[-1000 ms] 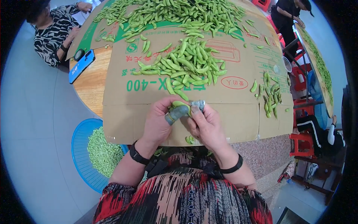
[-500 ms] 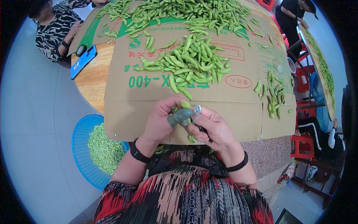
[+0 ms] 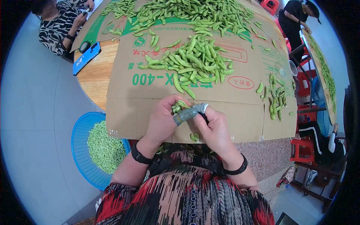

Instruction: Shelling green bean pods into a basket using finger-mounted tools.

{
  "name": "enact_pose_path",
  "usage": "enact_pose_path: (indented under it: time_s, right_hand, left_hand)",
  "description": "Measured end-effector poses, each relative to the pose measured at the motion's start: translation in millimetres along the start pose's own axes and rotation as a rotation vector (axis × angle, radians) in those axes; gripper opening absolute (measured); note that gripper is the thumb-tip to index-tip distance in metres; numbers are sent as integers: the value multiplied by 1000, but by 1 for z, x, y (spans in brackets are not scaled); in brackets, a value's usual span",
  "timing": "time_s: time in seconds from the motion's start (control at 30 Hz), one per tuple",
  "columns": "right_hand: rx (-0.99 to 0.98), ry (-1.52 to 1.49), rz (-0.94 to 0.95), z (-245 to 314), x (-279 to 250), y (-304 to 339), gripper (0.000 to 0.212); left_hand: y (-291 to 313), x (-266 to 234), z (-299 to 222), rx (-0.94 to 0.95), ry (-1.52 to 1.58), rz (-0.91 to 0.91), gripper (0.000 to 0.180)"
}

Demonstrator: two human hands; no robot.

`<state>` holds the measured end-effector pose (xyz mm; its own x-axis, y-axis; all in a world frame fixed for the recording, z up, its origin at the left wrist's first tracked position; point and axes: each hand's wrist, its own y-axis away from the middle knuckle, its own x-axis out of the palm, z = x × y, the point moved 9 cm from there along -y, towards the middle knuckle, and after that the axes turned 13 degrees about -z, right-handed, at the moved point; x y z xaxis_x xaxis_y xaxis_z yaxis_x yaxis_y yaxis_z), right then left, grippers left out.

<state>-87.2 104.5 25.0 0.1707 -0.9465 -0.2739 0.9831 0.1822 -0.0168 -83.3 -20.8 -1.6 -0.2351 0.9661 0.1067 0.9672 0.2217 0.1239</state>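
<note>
My left hand [image 3: 159, 120] is closed around a green bean pod [image 3: 182, 103] and several shelled beans [image 3: 175, 108]. One of its fingers wears a grey-green finger cover [image 3: 186, 115] with a band around it. My right hand [image 3: 214, 126] meets it, fingers curled and thumb pressed to that cover; whatever they pinch is hidden. A knitted grey-white cover [image 3: 201, 108] sits on a right fingertip. Just below the hands, a small green pod [image 3: 194, 137] shows at the cardboard's near edge. Beyond them lies a pile of bean pods [image 3: 197, 62] on the cardboard sheet [image 3: 127, 116].
A blue basket [image 3: 80, 150] of shelled beans stands low at left. A larger pod heap [image 3: 187, 15] covers the far side. Darker pods [image 3: 277, 97] lie at right. A blue phone [image 3: 86, 59] rests near a person's arm. Other people and red stools [image 3: 303, 150] are around.
My right hand has turned, its thumb now against the left finger cover, and more shelled beans show in my left hand. The person at far left has raised a hand. The view has shifted slightly.
</note>
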Motion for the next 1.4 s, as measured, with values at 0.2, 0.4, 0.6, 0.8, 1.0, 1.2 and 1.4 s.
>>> enact_pose_path:
  time_s: [0.2,0.4,0.6,0.8,1.0,1.2,1.4]
  right_hand:
    - [444,-756,168,-22,24,-1,13]
    - [-356,248,-235,20,9,-9,10]
    - [257,-361,38,-16,23,-15,13]
    - [168,-308,258,1,2,-15,12]
    - [-363,558,-68,32,-4,-37,23]
    - [-365,721,-139,22,-9,-38,20]
    - [19,107,44,0,-14,-24,21]
  left_hand:
    - [3,5,-9,-7,204,7,12]
    - [-2,-9,-1,-37,145,-157,12]
    - [0,-11,-5,-44,170,-128,20]
    - [-5,-36,-2,-59,249,-140,30]
    - [-2,-44,-12,16,179,-131,28]
    - [13,0,-60,653,-517,-71,29]
    - [8,13,-49,528,-534,-23,17]
